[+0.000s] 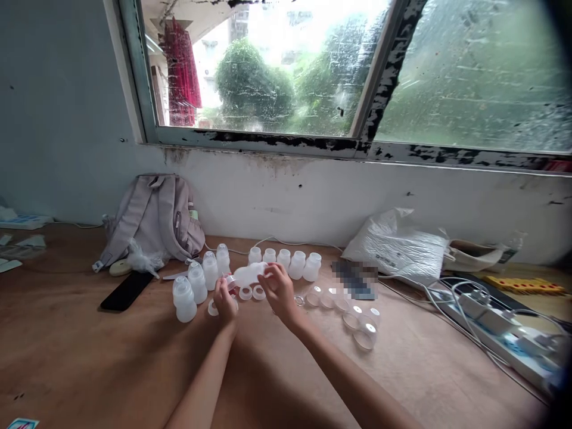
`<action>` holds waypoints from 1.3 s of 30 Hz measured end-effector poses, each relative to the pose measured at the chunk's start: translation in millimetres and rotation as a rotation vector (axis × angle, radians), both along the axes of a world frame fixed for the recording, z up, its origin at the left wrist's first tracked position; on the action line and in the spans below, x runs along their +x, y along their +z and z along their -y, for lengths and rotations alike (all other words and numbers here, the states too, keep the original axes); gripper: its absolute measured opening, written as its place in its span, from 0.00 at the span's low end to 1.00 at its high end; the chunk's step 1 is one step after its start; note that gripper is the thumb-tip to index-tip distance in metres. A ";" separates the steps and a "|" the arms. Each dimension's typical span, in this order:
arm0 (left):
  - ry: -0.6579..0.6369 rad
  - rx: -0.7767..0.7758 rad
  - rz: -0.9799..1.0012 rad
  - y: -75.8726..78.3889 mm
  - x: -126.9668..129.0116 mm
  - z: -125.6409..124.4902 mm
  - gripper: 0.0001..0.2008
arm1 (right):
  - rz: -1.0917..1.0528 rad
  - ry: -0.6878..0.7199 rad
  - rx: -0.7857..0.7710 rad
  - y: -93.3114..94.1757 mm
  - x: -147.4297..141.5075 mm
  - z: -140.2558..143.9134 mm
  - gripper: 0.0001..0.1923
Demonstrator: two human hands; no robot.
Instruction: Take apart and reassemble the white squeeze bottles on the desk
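Both bare hands meet over a wooden tabletop as I watch from a distance, a frosted white bottle (pixel 246 276) tipped on its side between them, raised above the surface. My left hand (pixel 226 302) has its fingers curled closed at the bottle's left end, where a clear rim shows; the exact fit there is too small for me to read. My right hand (pixel 277 290) pinches the other end, thumb and fingers nearly together.

Just below the bottle, between the hands, lie two white rings (pixel 245 292). Left of the left hand, four topped bottles (pixel 197 283) stand upright in a slanting line; farther left are a black phone (pixel 127 291) and a mauve backpack (pixel 154 208). Beyond the right hand, five open-necked bottles (pixel 297 265) stand in a row. To its right, clear domed caps (pixel 365 336) sit scattered, with a white power strip (pixel 500 345) well apart from it.
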State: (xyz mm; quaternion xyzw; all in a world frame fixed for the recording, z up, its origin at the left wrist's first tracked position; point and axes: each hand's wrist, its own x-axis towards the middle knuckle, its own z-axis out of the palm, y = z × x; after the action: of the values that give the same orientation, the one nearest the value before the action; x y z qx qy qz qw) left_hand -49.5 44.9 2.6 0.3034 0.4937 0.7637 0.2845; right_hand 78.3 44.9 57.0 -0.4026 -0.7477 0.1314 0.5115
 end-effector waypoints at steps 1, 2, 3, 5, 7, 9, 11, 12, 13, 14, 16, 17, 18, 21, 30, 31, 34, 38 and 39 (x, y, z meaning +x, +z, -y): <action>-0.025 0.008 0.006 0.0 2.8 1.1 0.18 | -0.054 -0.003 0.012 -0.9 12.4 12.6 0.03; -0.048 0.014 0.012 0.2 6.4 2.5 0.18 | -0.094 -0.005 0.014 -3.0 24.4 23.7 0.03; -0.072 0.016 0.020 0.7 10.7 4.6 0.18 | -0.121 -0.012 0.010 -6.3 35.4 32.8 0.03; -0.140 0.023 0.039 3.3 21.0 10.5 0.17 | -0.134 -0.035 0.008 -15.9 53.1 44.6 0.06; -0.241 0.041 0.034 7.9 32.4 19.2 0.15 | -0.100 -0.058 0.007 -27.7 64.1 49.3 0.12; -0.375 0.071 -0.005 13.3 43.8 29.8 0.12 | -0.067 -0.072 0.002 -39.0 69.2 50.9 0.14; -0.491 0.095 -0.062 17.5 54.3 40.7 0.11 | -0.071 -0.074 -0.016 -47.6 69.9 53.0 0.15; -0.541 0.101 -0.083 18.6 58.9 45.6 0.10 | -0.082 -0.061 -0.038 -50.7 69.1 54.8 0.17; -0.589 0.103 -0.100 18.9 63.1 49.9 0.10 | -0.093 -0.037 -0.069 -53.2 67.8 57.0 0.20; -0.627 0.103 -0.115 18.5 66.7 53.4 0.10 | -0.098 -0.001 -0.108 -55.3 66.0 59.4 0.22; -0.655 0.102 -0.153 16.3 71.7 58.3 0.11 | -0.090 0.091 -0.192 -59.3 62.1 63.7 0.27; -0.644 0.102 -0.186 15.1 72.9 59.9 0.11 | -0.085 0.126 -0.222 -61.4 60.2 65.2 0.28; -0.619 0.106 -0.231 14.1 73.4 61.1 0.12 | -0.081 0.144 -0.239 -63.5 58.7 65.9 0.28; -0.517 0.154 -0.437 14.2 70.3 63.2 0.11 | -0.041 0.115 -0.219 -68.1 58.0 64.8 0.25; -0.517 0.090 -0.471 14.5 59.5 54.1 0.12 | 0.177 -0.091 -0.046 -55.8 77.5 57.3 0.24; -0.536 0.073 -0.423 13.2 59.5 52.3 0.12 | 0.165 -0.085 -0.065 -53.8 78.5 57.8 0.24; -0.597 0.067 -0.293 11.3 59.9 48.5 0.12 | 0.081 -0.002 -0.216 -45.6 78.7 61.6 0.24; -0.660 0.053 -0.169 14.7 59.7 47.4 0.13 | -0.153 0.169 -0.517 -30.5 75.5 67.3 0.23; -0.676 0.044 -0.148 15.8 59.5 47.2 0.13 | -0.215 0.201 -0.582 -27.3 74.8 68.1 0.23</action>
State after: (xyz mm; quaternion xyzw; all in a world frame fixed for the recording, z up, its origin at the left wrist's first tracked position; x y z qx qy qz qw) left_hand 10.0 -2.3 18.4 0.5102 0.3680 0.6128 0.4782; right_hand 153.2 -23.2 29.7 -0.4399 -0.6565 0.4313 0.4354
